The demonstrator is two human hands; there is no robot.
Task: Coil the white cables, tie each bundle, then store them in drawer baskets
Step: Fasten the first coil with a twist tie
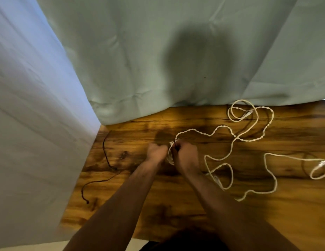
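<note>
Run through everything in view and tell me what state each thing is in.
Left hand: curled, gripping the coil.
Right hand: curled, pinching a dark tie at the coil.
Coil: small, held between both hands, partly hidden.
Loose cables: uncoiled, sprawled over the table.
Dark cord: slack on the table's left, untouched.
</note>
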